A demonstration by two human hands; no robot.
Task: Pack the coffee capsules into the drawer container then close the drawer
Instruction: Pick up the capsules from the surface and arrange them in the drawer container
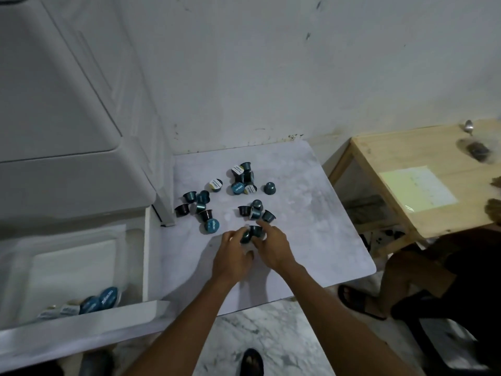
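Observation:
Several dark and teal coffee capsules [206, 210] lie scattered on a pale marble-look table [311, 213]. A second cluster of capsules [241, 177] sits farther back. My left hand [233, 253] and my right hand [271, 245] meet near the table's front, each with fingers closed around a dark capsule [253, 233]. At the lower left the white drawer [81, 267] stands pulled out. A few capsules [100, 299] rest against its front wall.
A white plastic drawer cabinet [67, 131] rises on the left against the wall. To the right stands a wooden table [406, 164] with a sheet of paper and a spoon. Another person sits at the lower right, a sandalled foot near the marble table's corner.

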